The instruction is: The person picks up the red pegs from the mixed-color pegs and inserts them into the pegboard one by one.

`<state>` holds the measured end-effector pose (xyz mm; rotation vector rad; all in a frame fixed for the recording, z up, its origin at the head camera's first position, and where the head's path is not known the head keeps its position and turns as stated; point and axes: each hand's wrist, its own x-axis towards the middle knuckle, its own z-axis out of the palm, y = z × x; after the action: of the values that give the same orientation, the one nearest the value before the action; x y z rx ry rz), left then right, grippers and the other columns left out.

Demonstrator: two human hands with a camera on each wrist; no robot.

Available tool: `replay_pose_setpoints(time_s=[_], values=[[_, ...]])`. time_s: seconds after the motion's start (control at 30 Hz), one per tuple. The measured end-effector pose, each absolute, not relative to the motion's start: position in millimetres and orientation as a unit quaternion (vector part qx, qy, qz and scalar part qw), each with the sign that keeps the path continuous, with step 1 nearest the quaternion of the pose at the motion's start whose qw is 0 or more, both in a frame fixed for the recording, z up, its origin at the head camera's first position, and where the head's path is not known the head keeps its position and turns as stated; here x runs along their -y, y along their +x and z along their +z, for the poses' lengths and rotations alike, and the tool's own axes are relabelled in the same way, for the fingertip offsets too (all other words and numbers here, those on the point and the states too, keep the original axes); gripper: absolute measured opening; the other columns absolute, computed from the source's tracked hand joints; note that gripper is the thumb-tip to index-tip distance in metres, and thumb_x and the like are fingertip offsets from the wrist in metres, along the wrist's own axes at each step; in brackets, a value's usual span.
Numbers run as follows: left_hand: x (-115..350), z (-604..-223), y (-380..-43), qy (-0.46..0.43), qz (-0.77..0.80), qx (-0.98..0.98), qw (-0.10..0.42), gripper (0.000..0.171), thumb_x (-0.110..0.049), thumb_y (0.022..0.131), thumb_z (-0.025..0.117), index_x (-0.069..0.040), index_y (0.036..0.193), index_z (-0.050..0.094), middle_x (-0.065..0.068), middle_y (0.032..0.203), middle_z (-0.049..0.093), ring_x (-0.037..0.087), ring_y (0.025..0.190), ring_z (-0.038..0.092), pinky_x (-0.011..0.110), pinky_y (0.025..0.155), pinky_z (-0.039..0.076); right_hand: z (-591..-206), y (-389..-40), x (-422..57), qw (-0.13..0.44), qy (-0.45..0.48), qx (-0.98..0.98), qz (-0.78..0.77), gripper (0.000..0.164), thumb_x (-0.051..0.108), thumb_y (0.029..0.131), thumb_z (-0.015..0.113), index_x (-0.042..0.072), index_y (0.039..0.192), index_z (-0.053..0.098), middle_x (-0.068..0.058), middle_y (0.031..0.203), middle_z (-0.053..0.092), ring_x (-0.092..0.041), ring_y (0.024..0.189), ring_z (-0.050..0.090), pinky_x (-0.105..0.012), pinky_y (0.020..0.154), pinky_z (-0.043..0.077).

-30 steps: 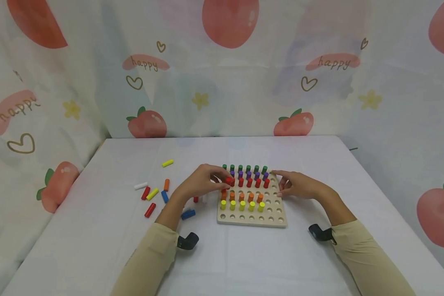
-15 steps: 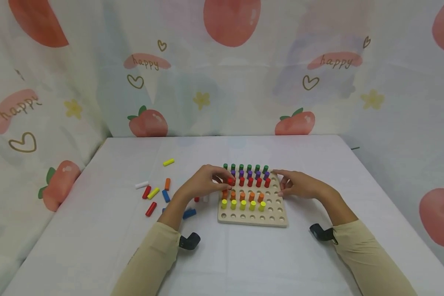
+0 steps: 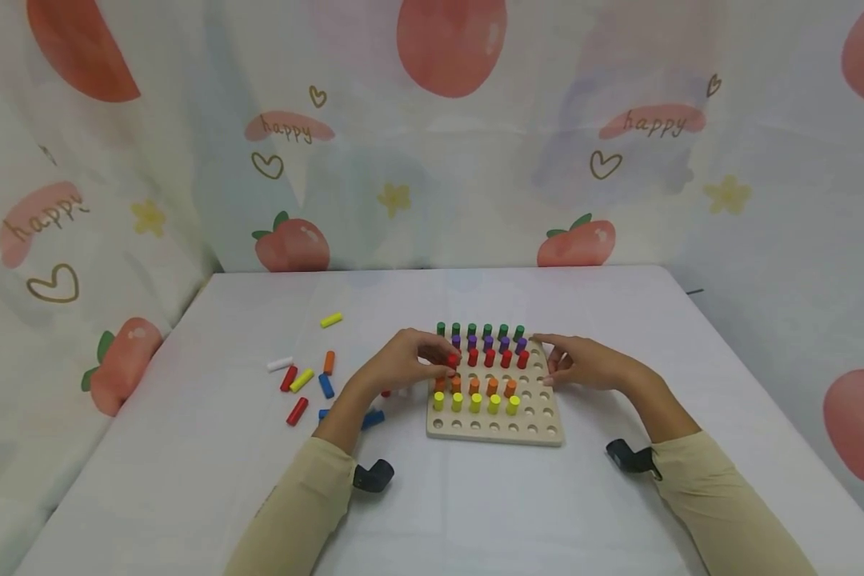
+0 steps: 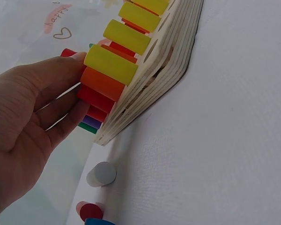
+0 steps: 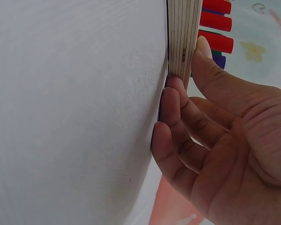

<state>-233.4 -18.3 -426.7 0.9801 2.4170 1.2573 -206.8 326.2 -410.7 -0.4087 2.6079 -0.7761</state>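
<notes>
A square wooden pegboard (image 3: 490,434) carries rows of green, purple, red, orange and yellow pegs. At its left side, my left hand (image 3: 402,360) pinches a red peg (image 3: 452,361) between thumb and fingertips, over the left end of the board. In the left wrist view this red peg (image 4: 97,97) is beside an orange peg (image 4: 103,83) and a yellow peg (image 4: 110,63), its lower end close to the board. My right hand (image 3: 589,362) holds the board's right edge. In the right wrist view its thumb (image 5: 204,49) lies on the top face, the other fingers against the side.
Loose pegs lie left of the board, among them a white peg (image 3: 280,364), a red peg (image 3: 298,411), a blue peg (image 3: 326,386), an orange peg (image 3: 329,362) and a yellow peg (image 3: 331,320). Some are partly hidden by the left arm. A printed cloth hangs behind the table.
The left hand and its red peg have shifted slightly right over the board. The right hand stays at the board's edge. The head view has tilted a little.
</notes>
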Motion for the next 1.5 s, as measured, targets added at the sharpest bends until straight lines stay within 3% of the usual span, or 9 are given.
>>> replay_pose_setpoints(time_s=[0.33,0.73,1.03,1.5], values=[[18.3,-430.1,-232.7,0.325,0.429,-0.833,0.126,0.024,-0.015,0.094,0.079,-0.014,0.118,0.077,-0.009,0.108,0.072,0.01,0.104,0.067,0.035,0.097,0.054,-411.0,-207.1,-326.0,0.194,-0.146,-0.93,-0.275,0.081,0.022,0.093,0.08,0.002,0.158,0.037,-0.004,0.099,0.06,-0.023,0.094,0.056,-0.036,0.082,0.052],[17.0,-432.9,-233.3,0.317,0.431,-0.835,0.128,0.024,-0.015,0.096,0.077,-0.015,0.12,0.076,-0.008,0.113,0.072,0.01,0.108,0.067,0.03,0.096,0.053,-411.5,-205.6,-328.1,0.192,-0.151,-0.929,-0.279,0.081,0.023,0.093,0.08,0.002,0.158,0.037,-0.004,0.099,0.06,-0.023,0.095,0.055,-0.038,0.083,0.051],[19.3,-433.5,-233.2,0.291,0.444,-0.836,0.135,0.022,-0.021,0.097,0.076,-0.018,0.119,0.078,-0.01,0.111,0.073,0.01,0.107,0.067,0.035,0.098,0.053,-412.5,-205.9,-327.3,0.188,-0.155,-0.93,-0.277,0.08,0.021,0.093,0.08,0.001,0.157,0.037,-0.003,0.099,0.06,-0.023,0.095,0.056,-0.037,0.083,0.052],[14.8,-436.0,-232.9,0.293,0.448,-0.833,0.137,0.024,-0.014,0.098,0.073,-0.017,0.122,0.078,-0.007,0.115,0.073,0.011,0.106,0.067,0.031,0.095,0.054,-411.8,-205.5,-325.5,0.191,-0.148,-0.932,-0.27,0.08,0.021,0.093,0.08,0.002,0.157,0.038,-0.004,0.099,0.059,-0.023,0.093,0.055,-0.036,0.08,0.052]])
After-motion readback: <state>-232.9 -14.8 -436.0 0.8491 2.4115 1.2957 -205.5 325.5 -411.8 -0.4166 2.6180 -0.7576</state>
